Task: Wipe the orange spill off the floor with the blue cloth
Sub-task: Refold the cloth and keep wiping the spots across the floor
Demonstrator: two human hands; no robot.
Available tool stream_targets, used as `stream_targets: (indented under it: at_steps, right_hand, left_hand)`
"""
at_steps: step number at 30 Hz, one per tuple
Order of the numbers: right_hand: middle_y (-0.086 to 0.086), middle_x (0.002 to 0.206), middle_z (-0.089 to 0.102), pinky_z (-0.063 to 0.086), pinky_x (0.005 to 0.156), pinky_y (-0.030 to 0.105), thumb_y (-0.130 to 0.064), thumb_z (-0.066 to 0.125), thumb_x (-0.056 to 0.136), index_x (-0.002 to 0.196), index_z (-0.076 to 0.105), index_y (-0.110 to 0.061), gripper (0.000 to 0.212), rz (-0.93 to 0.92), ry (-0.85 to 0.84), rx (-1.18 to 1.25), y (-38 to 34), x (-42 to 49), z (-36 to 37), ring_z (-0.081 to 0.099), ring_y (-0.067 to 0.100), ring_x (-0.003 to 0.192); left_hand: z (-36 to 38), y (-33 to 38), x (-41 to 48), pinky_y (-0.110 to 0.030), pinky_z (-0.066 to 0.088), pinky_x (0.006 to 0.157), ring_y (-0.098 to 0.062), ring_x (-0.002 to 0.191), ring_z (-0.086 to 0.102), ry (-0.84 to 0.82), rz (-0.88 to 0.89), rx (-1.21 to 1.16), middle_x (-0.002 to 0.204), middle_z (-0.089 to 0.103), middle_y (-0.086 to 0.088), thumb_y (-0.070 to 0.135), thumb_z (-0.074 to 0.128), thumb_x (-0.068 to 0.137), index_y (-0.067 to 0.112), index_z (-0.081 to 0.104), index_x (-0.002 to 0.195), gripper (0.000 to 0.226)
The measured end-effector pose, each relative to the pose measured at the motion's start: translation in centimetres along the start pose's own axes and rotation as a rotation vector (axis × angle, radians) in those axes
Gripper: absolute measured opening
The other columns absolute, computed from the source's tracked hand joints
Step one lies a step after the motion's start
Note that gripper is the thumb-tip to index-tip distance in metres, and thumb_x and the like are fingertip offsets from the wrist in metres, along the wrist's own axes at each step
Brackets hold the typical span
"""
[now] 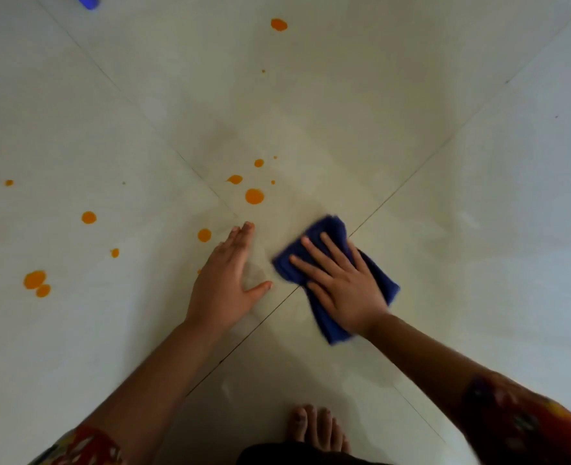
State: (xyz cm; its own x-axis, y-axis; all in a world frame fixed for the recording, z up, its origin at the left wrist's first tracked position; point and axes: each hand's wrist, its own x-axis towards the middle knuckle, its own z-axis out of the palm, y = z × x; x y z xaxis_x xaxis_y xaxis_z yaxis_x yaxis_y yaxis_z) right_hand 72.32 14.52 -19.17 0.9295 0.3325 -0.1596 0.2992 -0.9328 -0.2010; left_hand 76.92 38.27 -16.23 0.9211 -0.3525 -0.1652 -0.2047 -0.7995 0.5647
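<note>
Right hand (344, 286) flat on blue cloth (327, 231).

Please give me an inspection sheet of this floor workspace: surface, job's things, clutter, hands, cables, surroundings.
Surface: pale tiled floor with dark grout lines.
Job's things: blue cloth lies flat under the right hand; orange spill remains as scattered drops, mostly left of and beyond the cloth.
Clutter: a blue object at the top left edge, cut off, not identifiable.
Hands: right hand presses the cloth with spread fingers; left hand rests flat on the floor.
Cables: nothing seen.
Surroundings: a bare foot at the bottom edge.
</note>
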Motion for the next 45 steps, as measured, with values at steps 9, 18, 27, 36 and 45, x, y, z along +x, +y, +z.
stream_targets:
  at_steps: [9, 18, 27, 36, 45]
  right_hand:
    - [-0.001, 0.161, 0.018, 0.013, 0.116, 0.057, -0.044, 0.025, 0.099, 0.151, 0.024, -0.036, 0.053, 0.323, 0.146, 0.029, -1.9, 5.3, -0.3, 0.009, 0.03, 0.149]
    - [-0.005, 0.161, 0.014, 0.011, 0.117, 0.056, -0.046, 0.019, 0.101, 0.151, 0.012, -0.042, 0.05, 0.221, 0.083, -0.043, 2.3, 1.5, -0.7, 0.007, 0.025, 0.149]
    - [-0.009, 0.162, 0.012, 0.002, 0.118, 0.052, -0.045, 0.025, 0.102, 0.151, 0.019, -0.041, 0.05, -0.357, -0.07, -0.073, -8.0, -0.9, 1.8, 0.005, 0.023, 0.15]
    - [-0.003, 0.159, 0.024, 0.023, 0.115, 0.047, -0.038, 0.03, 0.097, 0.149, 0.031, -0.032, 0.052, -0.14, 0.043, 0.073, -11.0, 7.9, 1.0, 0.018, 0.023, 0.147]
    - [-0.007, 0.159, 0.02, 0.021, 0.117, 0.043, -0.038, 0.024, 0.101, 0.15, 0.03, -0.028, 0.05, -0.183, 0.029, 0.056, -8.0, 9.7, 0.1, 0.015, 0.019, 0.148]
  left_hand:
    - [0.5, -2.3, -3.7, -0.04, 0.023, 0.118, -0.018, 0.15, 0.013, 0.201, -0.105, 0.015, 0.163, 0.014, -0.001, 0.048, 0.059, 0.087, 0.018, 0.013, 0.155, 0.087]
    - [0.4, -5.7, -7.9, -0.04, 0.019, 0.119, -0.016, 0.148, 0.02, 0.369, -0.212, 0.105, 0.159, 0.024, 0.0, 0.034, 0.047, 0.095, 0.015, 0.027, 0.152, 0.063]
    - [0.9, -7.3, -8.7, -0.045, 0.026, 0.117, -0.019, 0.145, 0.027, 0.503, -0.375, -0.017, 0.155, 0.034, -0.004, 0.024, 0.046, 0.095, 0.013, 0.033, 0.149, 0.056]
    - [1.3, -7.4, -8.6, -0.041, 0.031, 0.115, -0.02, 0.14, 0.036, 0.583, -0.404, -0.061, 0.15, 0.043, -0.008, 0.019, 0.035, 0.096, 0.007, 0.041, 0.145, 0.05]
    - [1.2, -7.6, -8.9, -0.033, 0.028, 0.117, -0.019, 0.14, 0.036, 0.642, -0.406, -0.141, 0.151, 0.042, -0.007, 0.017, 0.031, 0.097, 0.006, 0.04, 0.145, 0.05]
